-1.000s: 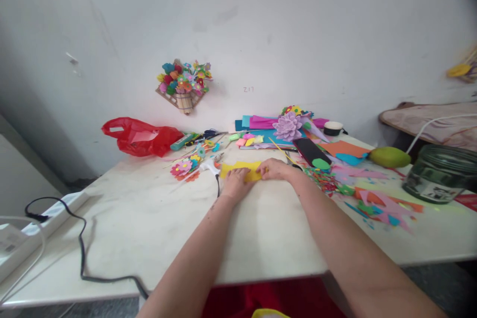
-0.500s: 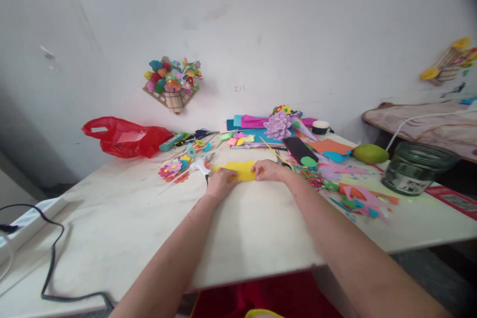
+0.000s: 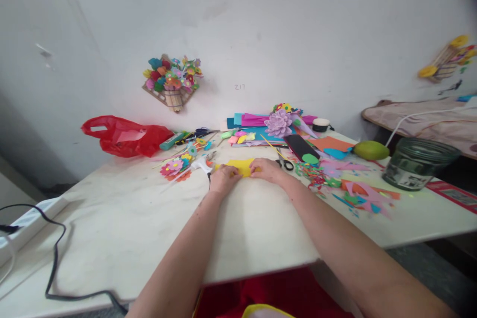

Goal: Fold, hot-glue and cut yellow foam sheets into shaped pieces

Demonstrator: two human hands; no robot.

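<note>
A yellow sheet of paper [image 3: 241, 165] lies on the white table [image 3: 122, 213] in front of me. My left hand [image 3: 224, 179] rests on the sheet's left end, fingers curled and pressing down. My right hand [image 3: 269, 169] presses on its right end with the fingers bent. The two hands are close together, with only a small strip of yellow showing between them. A white glue gun [image 3: 203, 165] lies just left of my left hand, and black-handled scissors [image 3: 283, 163] lie just right of my right hand.
Paper flowers [image 3: 175, 165], a red plastic bag [image 3: 124, 135], stacked coloured sheets [image 3: 257, 124] with a purple flower [image 3: 278, 124], a black phone [image 3: 299, 148], paper scraps [image 3: 357, 191], a green fruit [image 3: 370, 150] and a glass jar [image 3: 419, 164] crowd the far and right side. A black cable [image 3: 55, 258] crosses the left.
My hands have drawn closer together on the yellow sheet, so less of it shows. The camera has swung a little to the right since a second ago.
</note>
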